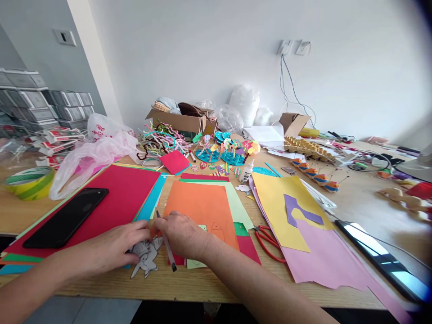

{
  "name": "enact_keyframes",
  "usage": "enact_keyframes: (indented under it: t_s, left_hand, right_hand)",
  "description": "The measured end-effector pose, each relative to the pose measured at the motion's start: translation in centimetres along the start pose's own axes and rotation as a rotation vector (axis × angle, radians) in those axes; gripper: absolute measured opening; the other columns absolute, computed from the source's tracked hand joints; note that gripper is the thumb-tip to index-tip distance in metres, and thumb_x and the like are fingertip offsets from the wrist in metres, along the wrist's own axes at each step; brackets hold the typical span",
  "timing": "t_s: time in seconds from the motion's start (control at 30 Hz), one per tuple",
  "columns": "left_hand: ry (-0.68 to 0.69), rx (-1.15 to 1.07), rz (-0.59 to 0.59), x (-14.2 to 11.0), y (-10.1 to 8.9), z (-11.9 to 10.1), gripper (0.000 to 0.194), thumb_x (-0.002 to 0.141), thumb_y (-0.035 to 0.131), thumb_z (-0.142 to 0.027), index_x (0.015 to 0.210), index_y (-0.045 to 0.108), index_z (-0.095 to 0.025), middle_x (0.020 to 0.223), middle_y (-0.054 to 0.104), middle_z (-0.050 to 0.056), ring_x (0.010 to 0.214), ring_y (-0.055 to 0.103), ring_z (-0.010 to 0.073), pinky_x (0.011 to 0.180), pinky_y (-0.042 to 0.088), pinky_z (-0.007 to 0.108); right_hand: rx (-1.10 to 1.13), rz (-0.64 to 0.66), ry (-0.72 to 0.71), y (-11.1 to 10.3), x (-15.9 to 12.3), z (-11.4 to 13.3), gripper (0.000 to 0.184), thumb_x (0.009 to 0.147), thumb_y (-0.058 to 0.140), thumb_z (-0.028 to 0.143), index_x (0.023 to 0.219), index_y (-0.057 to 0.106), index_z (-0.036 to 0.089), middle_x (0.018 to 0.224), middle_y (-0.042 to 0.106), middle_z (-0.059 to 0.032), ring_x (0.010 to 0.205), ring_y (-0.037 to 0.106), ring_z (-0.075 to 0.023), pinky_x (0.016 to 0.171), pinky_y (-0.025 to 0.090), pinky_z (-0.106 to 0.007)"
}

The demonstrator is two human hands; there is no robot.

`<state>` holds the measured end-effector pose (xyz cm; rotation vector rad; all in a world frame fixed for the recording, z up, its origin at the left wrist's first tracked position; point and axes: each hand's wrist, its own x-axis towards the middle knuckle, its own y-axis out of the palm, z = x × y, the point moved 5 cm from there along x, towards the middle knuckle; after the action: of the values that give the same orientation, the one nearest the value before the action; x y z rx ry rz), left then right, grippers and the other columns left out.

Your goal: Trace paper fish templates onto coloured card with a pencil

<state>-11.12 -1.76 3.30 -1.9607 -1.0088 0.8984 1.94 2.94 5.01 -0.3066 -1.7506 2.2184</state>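
My left hand (126, 245) is closed over a small pile of grey-and-white paper cutouts (147, 259) near the table's front edge, thumb on one side and fingers on the other. A pen (169, 252) slants out from the fingers of my right hand (182, 231), its dark end towards me. That hand rests over the left part of an orange sheet (199, 198), its fingertips close to the cutouts. Fish outlines (217, 230) are drawn on the orange sheet beside the wrist. Pale green and red paper lies beneath it.
Left, a black phone (67, 218) lies on a red sheet (130, 184). Red-handled scissors (270, 245) sit right of the orange sheet, beside yellow paper (276, 193) and pink paper (313, 258). A glue bottle (247, 171), pipe cleaners (165, 139) and finished paper crafts (232, 155) stand behind.
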Motion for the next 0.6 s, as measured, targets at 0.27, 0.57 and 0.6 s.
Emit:
enact_keyframes:
  t_s: [0.27,0.57,0.6]
  left_hand:
    - [-0.108,0.051,0.011,0.36,-0.11,-0.10,0.041,0.062,0.062,-0.013,0.102,0.059,-0.020,0.111,0.060,0.008,0.110,0.055,0.0297,0.094,0.042,0.037]
    - [-0.032,-0.022,0.072,0.28,-0.13,-0.45,0.023,0.061,0.052,-0.013,0.082,0.057,-0.020,0.089,0.060,0.004,0.085,0.058,0.0223,0.073,0.043,0.030]
    - [-0.023,-0.046,0.090,0.27,-0.29,-0.36,0.018,0.061,0.052,-0.014,0.077,0.055,-0.021,0.085,0.059,0.003,0.080,0.057,0.0208,0.070,0.043,0.028]
  right_hand:
    - [-0.011,0.000,0.040,-0.10,-0.23,0.00,0.025,0.080,0.056,0.013,0.105,0.057,0.016,0.091,0.069,-0.0083,0.083,0.064,-0.0246,0.059,0.044,-0.027]
    - [0.016,-0.042,0.055,-0.10,-0.22,-0.10,0.026,0.084,0.052,0.010,0.108,0.057,0.018,0.093,0.070,-0.0088,0.086,0.065,-0.0249,0.062,0.045,-0.027]
    - [0.017,-0.038,0.059,-0.08,-0.15,-0.16,0.026,0.084,0.052,0.011,0.108,0.057,0.018,0.092,0.070,-0.0088,0.085,0.065,-0.0252,0.061,0.045,-0.027]
